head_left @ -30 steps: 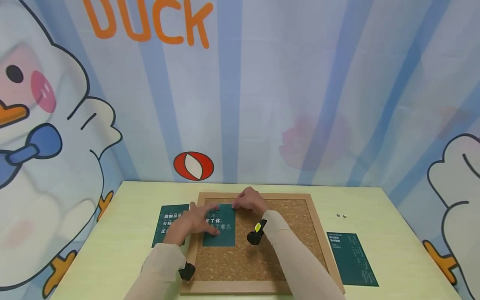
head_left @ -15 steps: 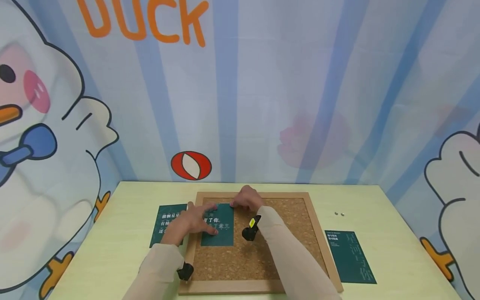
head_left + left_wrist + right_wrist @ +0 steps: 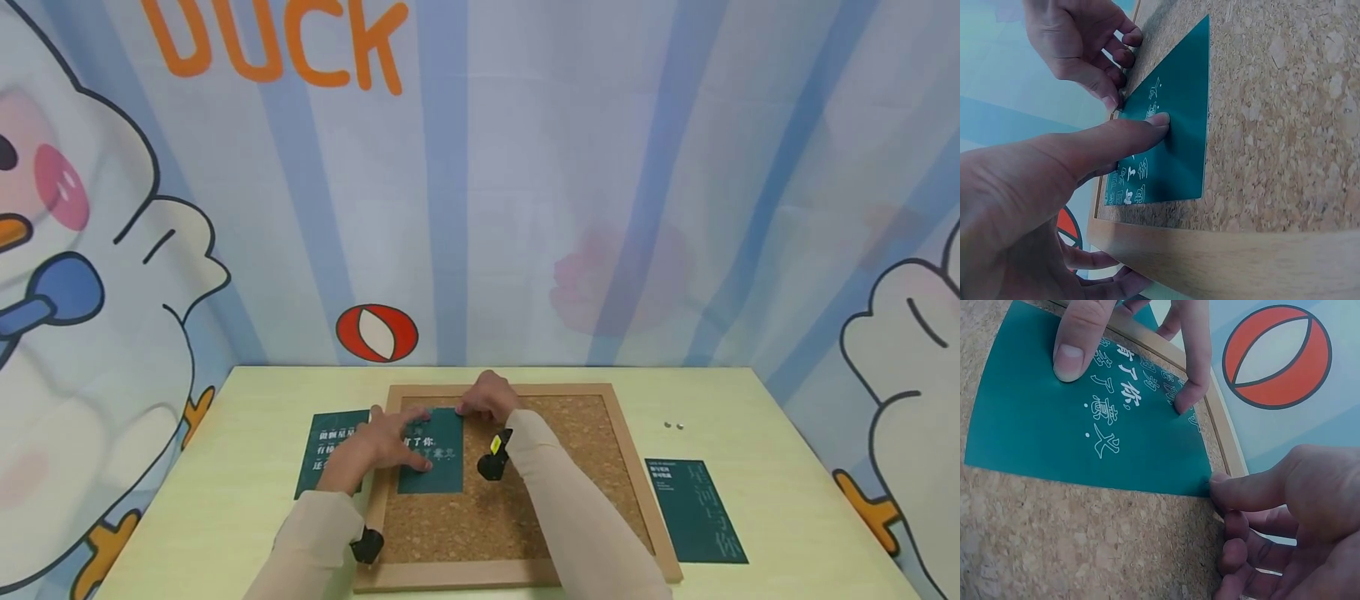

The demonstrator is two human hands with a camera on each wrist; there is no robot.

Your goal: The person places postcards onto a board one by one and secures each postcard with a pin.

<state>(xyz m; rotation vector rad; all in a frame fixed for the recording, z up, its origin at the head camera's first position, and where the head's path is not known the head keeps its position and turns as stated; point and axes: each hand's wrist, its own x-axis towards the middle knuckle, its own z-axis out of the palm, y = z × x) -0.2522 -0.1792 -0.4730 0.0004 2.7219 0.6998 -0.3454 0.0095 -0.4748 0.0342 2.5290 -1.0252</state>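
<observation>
A dark green rectangular card with white and outlined Chinese characters (image 3: 446,468) lies flat on a brown corkboard in a pale wooden frame (image 3: 450,529), in the far left part of the cork. The left hand (image 3: 380,442) is spread over the card's left side, its thumb pressing near the middle of the card and its forefinger touching close to the far edge. The right hand (image 3: 492,396) is at the card's far right corner, the thumb tip against that corner and the other fingers curled in beside it; whether thumb and forefinger pinch something there cannot be told, as the fingers hide the spot. Both arms wear beige sleeves (image 3: 588,512), with a small black device (image 3: 367,547) at each wrist

To the left of the board, a second dark green card with white characters (image 3: 318,467) lies on the pale yellow table (image 3: 202,525), partly hidden by the left hand. To the right lies a third dark green card with faint large characters (image 3: 699,512), and farther back are two small silvery objects (image 3: 667,425), near each other. Behind the table hangs a blue-and-white striped backdrop (image 3: 510,167) bearing a red-and-white oval (image 3: 377,333)
</observation>
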